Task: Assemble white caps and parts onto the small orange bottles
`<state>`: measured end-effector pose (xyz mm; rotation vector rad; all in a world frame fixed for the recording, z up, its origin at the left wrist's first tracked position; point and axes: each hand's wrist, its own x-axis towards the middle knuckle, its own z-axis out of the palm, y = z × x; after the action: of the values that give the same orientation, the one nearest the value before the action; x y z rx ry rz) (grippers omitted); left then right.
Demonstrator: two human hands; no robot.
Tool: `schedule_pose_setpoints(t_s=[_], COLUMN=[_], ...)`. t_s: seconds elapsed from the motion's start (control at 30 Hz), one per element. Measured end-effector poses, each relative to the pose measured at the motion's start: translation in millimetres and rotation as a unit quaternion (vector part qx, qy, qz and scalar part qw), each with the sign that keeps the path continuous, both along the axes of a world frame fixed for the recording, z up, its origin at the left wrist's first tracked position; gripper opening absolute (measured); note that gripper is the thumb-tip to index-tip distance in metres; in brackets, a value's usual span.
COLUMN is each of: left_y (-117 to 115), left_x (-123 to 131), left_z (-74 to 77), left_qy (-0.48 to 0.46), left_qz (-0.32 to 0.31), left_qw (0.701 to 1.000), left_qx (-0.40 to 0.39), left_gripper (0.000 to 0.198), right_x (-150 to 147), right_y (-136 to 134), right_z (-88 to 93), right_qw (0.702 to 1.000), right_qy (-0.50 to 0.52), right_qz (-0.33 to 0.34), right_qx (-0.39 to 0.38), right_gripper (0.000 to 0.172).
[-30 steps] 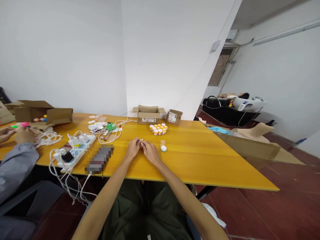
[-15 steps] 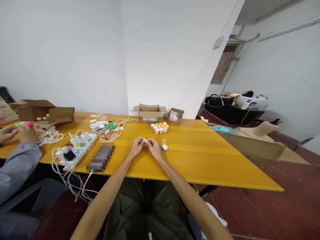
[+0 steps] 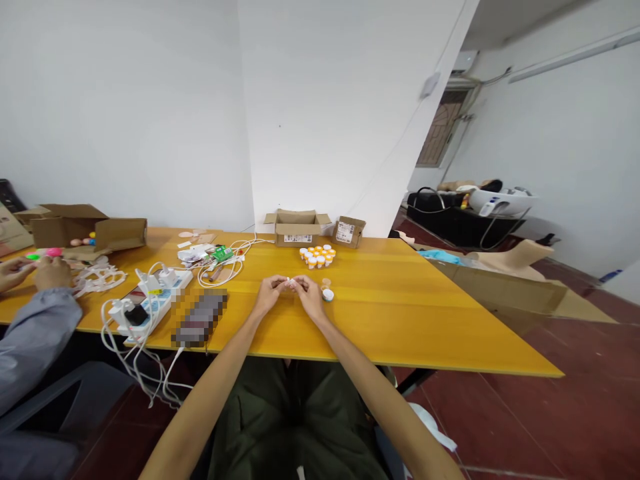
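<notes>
My left hand (image 3: 271,292) and my right hand (image 3: 307,295) meet above the table near its front edge. Their closed fingers pinch a small white thing (image 3: 289,283) between them, too small to make out. Just right of my right hand, a small round tub with a white top (image 3: 327,294) sits on the wood, with a clear round piece (image 3: 326,282) right behind it. Farther back stands a tight group of several small orange-and-white containers (image 3: 318,257).
Behind are an open cardboard box (image 3: 298,236) and a smaller box (image 3: 349,231). On the left lie a blurred-out phone (image 3: 201,319), a power strip (image 3: 159,303) with cables and small packets. At far left, a person's hands (image 3: 53,272) work beside another open box (image 3: 120,233).
The view has shifted slightly. My fingers have moved a little around the small white thing, which both hands still hold.
</notes>
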<state>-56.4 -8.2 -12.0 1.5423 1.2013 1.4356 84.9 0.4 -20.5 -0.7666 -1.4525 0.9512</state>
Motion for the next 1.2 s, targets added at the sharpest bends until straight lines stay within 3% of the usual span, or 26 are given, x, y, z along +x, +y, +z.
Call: schedule_pose_setpoints(t_s=[0.4, 0.87, 1.2], left_y=[-1, 1, 2], left_x=[3, 4, 1], left_z=[1.0, 1.2, -1.2], left_qy=[-0.098, -0.101, -0.073], left_qz=[-0.009, 0.016, 0.021], left_qw=[0.995, 0.995, 0.997], left_qx=[-0.028, -0.023, -0.008], left_gripper=[0.021, 0.030, 0.025], right_x=[0, -3, 1], right_y=[3, 5, 9], right_z=[-3.4, -7.6, -11.2], right_qw=[0.999, 0.998, 0.998], right_qy=[0.040, 0.061, 0.051], right_qz=[0.017, -0.028, -0.019], right_qx=[-0.018, -0.016, -0.013], right_gripper=[0.021, 0.016, 0.019])
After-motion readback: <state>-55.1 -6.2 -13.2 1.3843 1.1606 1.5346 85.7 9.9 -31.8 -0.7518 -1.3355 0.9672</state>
